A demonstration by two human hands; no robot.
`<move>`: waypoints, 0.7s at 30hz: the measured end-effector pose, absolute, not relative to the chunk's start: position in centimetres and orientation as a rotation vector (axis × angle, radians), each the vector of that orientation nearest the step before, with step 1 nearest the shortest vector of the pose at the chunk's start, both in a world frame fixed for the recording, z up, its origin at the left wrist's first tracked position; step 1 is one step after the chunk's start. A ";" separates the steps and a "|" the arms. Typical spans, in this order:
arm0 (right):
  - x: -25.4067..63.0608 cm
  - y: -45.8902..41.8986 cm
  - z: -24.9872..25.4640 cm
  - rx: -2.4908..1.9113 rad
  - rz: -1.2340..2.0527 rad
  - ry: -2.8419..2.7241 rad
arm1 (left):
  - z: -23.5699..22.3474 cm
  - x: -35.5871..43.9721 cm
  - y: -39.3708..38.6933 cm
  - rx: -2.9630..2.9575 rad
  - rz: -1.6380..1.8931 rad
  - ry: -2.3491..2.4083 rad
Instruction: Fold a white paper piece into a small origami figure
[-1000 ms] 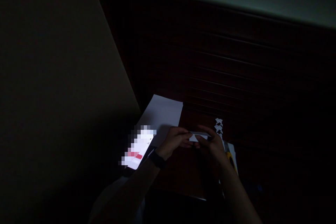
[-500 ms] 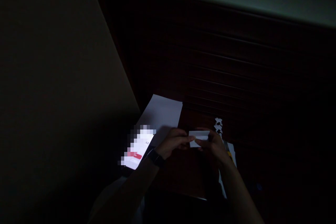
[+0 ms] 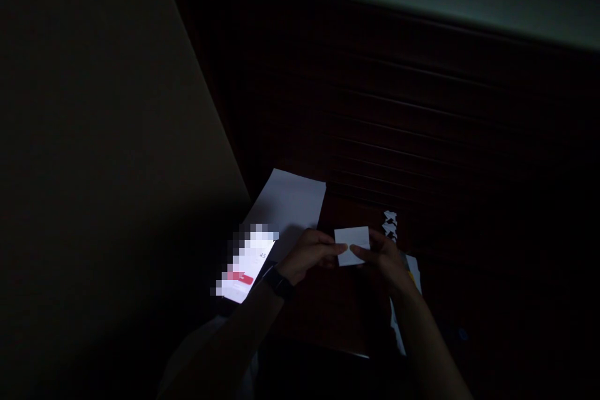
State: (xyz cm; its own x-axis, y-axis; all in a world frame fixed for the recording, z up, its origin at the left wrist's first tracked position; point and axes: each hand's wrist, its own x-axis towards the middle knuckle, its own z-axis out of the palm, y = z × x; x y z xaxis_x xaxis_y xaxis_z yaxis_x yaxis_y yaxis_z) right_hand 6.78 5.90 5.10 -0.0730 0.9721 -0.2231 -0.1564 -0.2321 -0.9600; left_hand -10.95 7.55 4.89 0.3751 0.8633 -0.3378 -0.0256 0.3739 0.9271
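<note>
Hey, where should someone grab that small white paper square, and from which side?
Likely pinch the white paper square by its far edge, from the far side: it looks flat, and that edge is bare between left hand and right hand.

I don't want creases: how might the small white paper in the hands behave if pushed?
The paper is probably light, being so small. Its flat face suggests some stiffness; the far edge, clear of both thumbs, might bend.
</note>
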 end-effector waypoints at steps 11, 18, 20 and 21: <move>7.3 6.0 4.9 -1.259 1.496 -1.056 | 5.6 -11.3 7.5 1.025 0.654 0.986; 7.7 6.1 4.5 -1.240 1.500 -1.094 | 5.2 -11.2 7.5 1.096 0.673 1.008; 7.5 6.0 4.7 -1.244 1.499 -1.068 | 5.3 -11.1 7.5 1.129 0.698 1.020; 7.4 6.0 4.8 -1.247 1.502 -1.047 | 5.3 -11.0 7.5 1.144 0.715 1.022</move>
